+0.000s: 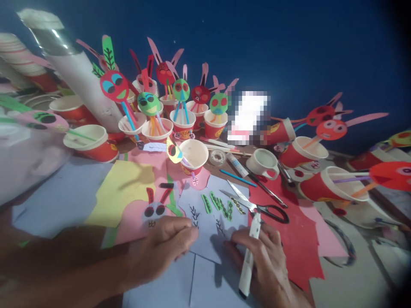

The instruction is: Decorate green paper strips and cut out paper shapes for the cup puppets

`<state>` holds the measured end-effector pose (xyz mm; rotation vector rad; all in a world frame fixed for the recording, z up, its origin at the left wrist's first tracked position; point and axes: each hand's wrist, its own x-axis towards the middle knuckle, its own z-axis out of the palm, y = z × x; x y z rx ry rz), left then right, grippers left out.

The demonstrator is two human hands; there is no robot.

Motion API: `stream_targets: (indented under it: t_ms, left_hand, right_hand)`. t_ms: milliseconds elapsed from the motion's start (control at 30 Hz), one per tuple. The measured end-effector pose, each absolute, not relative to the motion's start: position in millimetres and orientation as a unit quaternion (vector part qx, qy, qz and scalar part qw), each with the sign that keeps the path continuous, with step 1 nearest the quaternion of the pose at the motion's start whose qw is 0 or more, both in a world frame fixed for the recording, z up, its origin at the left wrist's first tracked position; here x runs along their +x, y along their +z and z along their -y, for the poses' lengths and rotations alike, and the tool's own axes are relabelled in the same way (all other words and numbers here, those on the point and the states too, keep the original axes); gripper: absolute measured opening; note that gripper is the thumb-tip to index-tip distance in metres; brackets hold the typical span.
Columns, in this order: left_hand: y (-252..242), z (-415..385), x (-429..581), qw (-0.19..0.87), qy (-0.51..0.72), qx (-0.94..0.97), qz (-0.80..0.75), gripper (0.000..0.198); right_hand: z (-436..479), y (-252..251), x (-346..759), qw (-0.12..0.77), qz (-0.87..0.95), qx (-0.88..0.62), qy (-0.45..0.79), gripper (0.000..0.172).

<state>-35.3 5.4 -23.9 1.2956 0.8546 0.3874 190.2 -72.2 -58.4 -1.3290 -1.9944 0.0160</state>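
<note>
In my right hand (266, 261) is a white marker (248, 267), its black end pointing down toward me. My left hand (170, 239) is closed over the paper, thumb pressed against the curled fingers; whatever they may hold is hidden. Between the hands lies a pale blue paper sheet (208, 241) with black branch-like lines drawn on it. Small green patterned strips (221, 205) lie on the sheet, and black-handled scissors (253, 205) rest open just beyond my right hand. A paper face (154, 210) with dark eyes and red ears sits beside my left hand.
Red and white paper cups (192, 156) with paper-faced straw figures stand along the back. A mug (262, 162), a tape roll (217, 158) and a glue stick (236, 164) are nearer. Red paper (285, 244) lies at right, yellow paper (123, 192) at left.
</note>
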Motion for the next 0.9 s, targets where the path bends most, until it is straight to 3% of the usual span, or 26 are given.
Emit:
stream_targets:
  t_ms: [200, 333, 633, 767, 900]
  left_hand:
    - [-23.7, 6.9, -17.4, 0.835, 0.125, 0.385, -0.373, 0.044]
    - [-23.4, 8.0, -17.7, 0.815, 0.1, 0.418, -0.389, 0.047]
    - [-25.4, 16.1, -22.6, 0.723, 0.041, 0.544, -0.424, 0.049]
    - [-29.6, 20.1, -21.0, 0.766, 0.071, 0.483, -0.417, 0.06]
    - [-27.6, 21.1, -15.3, 0.817, 0.138, 0.386, -0.406, 0.05]
  right_hand:
    - [73.5, -58.9, 193.3, 0.402, 0.75, -0.524, 0.016, 0.016]
    - [74.6, -63.8, 190.5, 0.409, 0.727, -0.55, 0.042, 0.01]
    - [81.8, -76.2, 193.6, 0.44, 0.705, -0.552, 0.059, 0.02]
    - [85.8, -74.2, 200.3, 0.442, 0.76, -0.475, 0.037, 0.025]
    - [87.9, -56.0, 196.7, 0.403, 0.817, -0.409, -0.048, 0.016]
